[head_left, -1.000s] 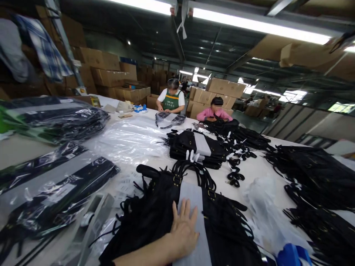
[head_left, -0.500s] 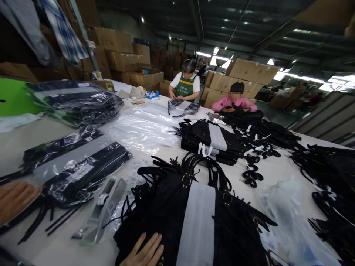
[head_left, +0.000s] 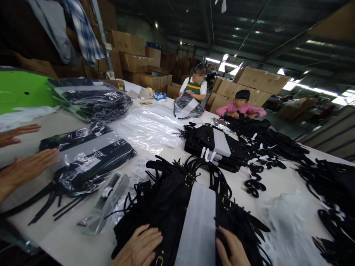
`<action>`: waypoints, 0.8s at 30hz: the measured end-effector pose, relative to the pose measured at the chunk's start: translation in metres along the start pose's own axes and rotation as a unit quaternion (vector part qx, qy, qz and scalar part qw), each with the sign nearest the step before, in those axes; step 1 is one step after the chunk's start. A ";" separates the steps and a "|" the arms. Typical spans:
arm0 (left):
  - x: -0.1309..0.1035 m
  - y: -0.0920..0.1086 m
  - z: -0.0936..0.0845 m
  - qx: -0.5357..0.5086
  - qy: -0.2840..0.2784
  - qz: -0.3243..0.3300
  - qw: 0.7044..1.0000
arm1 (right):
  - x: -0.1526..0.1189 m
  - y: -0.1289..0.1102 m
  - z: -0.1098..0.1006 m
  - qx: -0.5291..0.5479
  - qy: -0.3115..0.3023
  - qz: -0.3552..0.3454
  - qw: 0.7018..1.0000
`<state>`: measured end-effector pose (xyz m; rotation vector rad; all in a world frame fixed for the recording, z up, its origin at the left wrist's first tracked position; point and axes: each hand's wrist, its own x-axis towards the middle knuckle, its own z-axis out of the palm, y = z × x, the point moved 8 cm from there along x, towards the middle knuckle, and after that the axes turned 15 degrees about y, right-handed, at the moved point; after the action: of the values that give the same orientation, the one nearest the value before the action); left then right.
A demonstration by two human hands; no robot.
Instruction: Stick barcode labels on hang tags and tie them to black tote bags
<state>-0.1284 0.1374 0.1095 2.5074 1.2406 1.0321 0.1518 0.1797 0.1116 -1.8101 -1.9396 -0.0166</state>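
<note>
Two bare hands work at the near edge of the tabletop (head_left: pixel 63 240), both at a black fringed bag (head_left: pixel 166 210) that lies near the middle, a pale grey strip (head_left: pixel 195 221) running down it. On the left of the strip, the left hand (head_left: pixel 141 245) lies on the black material with its grip spread, palm down. At the strip's right edge, the right hand (head_left: pixel 233 247) has thumb and forefinger parted around dark material; I cannot tell whether the grip pinches it. Handles (head_left: pixel 223 177) curve from the bag's far end.

Just left lies a grey tape dispenser (head_left: pixel 111 195), and beyond it a plastic-wrapped bag (head_left: pixel 102 162), with another person's hands (head_left: pixel 33 166) at its left end. Farther off sit a stack of black bags (head_left: pixel 203 136) and clear plastic sheets (head_left: pixel 149 125). At the far side, a co-worker in a green apron (head_left: pixel 196 89) handles a wrapped bundle (head_left: pixel 188 107); to the right of that one is a person in pink sleeves (head_left: pixel 224 110).
</note>
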 end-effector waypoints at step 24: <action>0.191 -0.039 0.085 0.048 0.021 -0.510 0.859 | 0.148 0.077 0.051 0.008 -0.126 0.272 0.954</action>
<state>-0.0186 0.3183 0.1269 1.4157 2.2465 0.7084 0.2066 0.3442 0.0945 -2.3672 -1.5167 0.4297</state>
